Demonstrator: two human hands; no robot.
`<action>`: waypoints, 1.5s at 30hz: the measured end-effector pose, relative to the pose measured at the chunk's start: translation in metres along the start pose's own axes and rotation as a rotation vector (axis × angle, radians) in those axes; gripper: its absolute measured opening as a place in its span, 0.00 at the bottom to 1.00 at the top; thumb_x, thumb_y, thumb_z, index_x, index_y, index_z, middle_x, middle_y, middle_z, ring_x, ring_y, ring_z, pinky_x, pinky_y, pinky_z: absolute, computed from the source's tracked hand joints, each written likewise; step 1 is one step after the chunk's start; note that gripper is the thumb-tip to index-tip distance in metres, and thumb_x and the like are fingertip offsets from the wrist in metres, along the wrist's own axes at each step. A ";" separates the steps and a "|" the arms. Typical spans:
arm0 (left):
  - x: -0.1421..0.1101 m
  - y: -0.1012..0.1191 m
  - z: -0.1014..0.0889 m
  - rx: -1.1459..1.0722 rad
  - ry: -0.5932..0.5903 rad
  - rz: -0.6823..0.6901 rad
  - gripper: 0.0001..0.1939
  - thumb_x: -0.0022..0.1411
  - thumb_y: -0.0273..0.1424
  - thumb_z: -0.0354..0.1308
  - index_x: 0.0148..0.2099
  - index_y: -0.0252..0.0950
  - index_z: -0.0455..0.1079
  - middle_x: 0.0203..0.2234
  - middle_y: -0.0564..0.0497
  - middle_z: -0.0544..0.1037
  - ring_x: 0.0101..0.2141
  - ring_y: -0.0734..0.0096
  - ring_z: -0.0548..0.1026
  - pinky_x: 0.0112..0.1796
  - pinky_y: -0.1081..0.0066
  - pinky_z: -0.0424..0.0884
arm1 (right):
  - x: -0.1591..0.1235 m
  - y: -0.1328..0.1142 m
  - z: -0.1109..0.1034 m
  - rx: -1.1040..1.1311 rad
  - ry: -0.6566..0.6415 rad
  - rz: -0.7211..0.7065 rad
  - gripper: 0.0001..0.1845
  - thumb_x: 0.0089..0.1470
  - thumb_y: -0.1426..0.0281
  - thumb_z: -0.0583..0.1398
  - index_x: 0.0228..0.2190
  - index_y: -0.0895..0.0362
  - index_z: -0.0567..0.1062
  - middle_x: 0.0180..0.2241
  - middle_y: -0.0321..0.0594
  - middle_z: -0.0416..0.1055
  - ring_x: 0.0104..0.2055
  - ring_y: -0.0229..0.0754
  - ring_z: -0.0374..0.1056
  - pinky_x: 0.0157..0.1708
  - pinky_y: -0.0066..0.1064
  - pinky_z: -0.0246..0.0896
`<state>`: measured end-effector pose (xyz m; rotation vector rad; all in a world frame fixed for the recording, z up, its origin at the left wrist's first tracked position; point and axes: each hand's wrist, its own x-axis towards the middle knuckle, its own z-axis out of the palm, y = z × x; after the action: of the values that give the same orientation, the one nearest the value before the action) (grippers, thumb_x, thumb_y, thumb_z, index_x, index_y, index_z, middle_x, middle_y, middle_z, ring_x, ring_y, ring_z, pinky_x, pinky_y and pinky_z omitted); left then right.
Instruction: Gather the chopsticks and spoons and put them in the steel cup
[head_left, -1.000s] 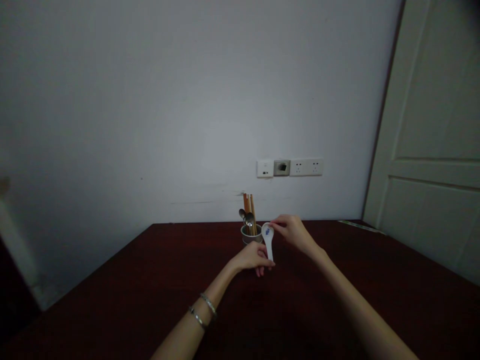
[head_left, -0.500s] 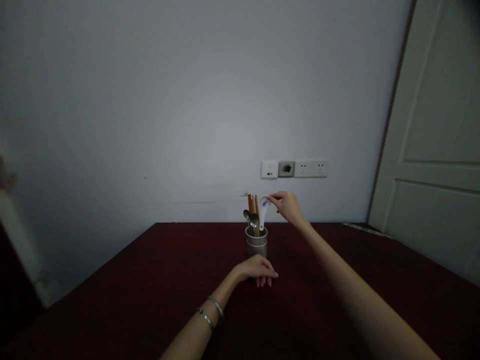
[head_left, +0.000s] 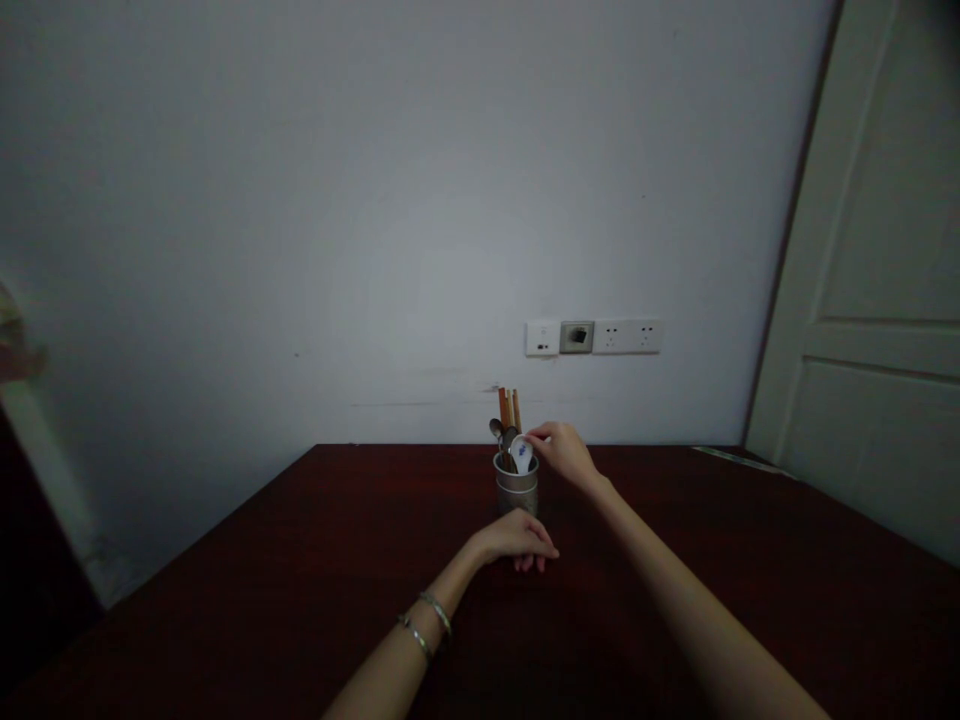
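My right hand (head_left: 564, 452) pinches the bowl end of a white soup spoon (head_left: 523, 456) with a blue mark. The spoon's handle points down inside the grey metal utensil cup (head_left: 517, 493), its lower part hidden by the cup wall. In the same cup stand several wooden chopsticks (head_left: 509, 408) and two metal spoons, one of them a small metal spoon (head_left: 496, 427) at the left. My left hand (head_left: 517, 538) rests on the table just in front of the cup, fingers loosely bent and a little apart, holding nothing. It covers the cup's base.
The dark red table (head_left: 315, 560) reaches back to a pale wall. Wall sockets (head_left: 626, 336) sit above its far edge. A flat strip (head_left: 742, 460) lies at the back right, near a white door (head_left: 877, 420). At the far left there is a blurred shape I cannot make out.
My right hand has moved down and slightly left, bringing the soup spoon from above the cup's rim into the cup. My left hand has stayed in place.
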<state>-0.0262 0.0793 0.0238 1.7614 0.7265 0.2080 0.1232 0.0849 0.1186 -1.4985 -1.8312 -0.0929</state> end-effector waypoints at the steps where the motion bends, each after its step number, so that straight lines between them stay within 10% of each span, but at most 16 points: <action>1: 0.000 0.000 0.000 0.006 0.005 0.005 0.16 0.43 0.40 0.63 0.29 0.31 0.70 0.16 0.55 0.71 0.13 0.83 0.62 0.15 0.78 0.56 | -0.003 0.000 0.001 -0.014 -0.019 0.009 0.15 0.51 0.62 0.54 0.31 0.54 0.78 0.32 0.42 0.75 0.34 0.40 0.69 0.33 0.25 0.57; 45: -0.003 0.004 0.003 0.038 0.050 -0.013 0.15 0.44 0.38 0.62 0.29 0.31 0.70 0.14 0.57 0.69 0.12 0.84 0.60 0.15 0.79 0.53 | -0.020 0.020 -0.002 0.054 -0.060 0.102 0.16 0.48 0.59 0.56 0.33 0.54 0.77 0.35 0.40 0.74 0.38 0.42 0.68 0.35 0.28 0.59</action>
<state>-0.0260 0.0746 0.0269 1.7922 0.7829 0.2316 0.1420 0.0736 0.1004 -1.5687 -1.7856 0.0510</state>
